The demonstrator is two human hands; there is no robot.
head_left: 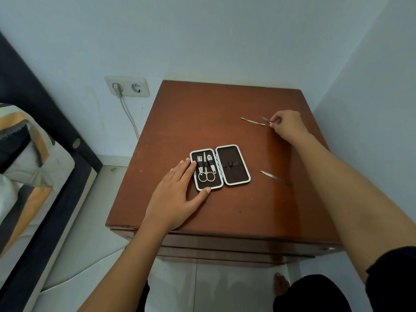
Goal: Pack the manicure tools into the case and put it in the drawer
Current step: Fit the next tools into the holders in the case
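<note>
A small manicure case with a white rim lies open flat on the brown nightstand. Its left half holds scissors and two clippers under elastic loops; the right half has bare loops. My left hand rests flat on the case's left edge, fingers spread. My right hand pinches a thin metal tool at the far right of the top. A second slim tool lies just left of it. A third one lies right of the case.
The nightstand's drawer fronts show below its front edge, shut. A bed with patterned bedding stands on the left. A double wall socket with a white cable sits behind. Walls close in at the back and right.
</note>
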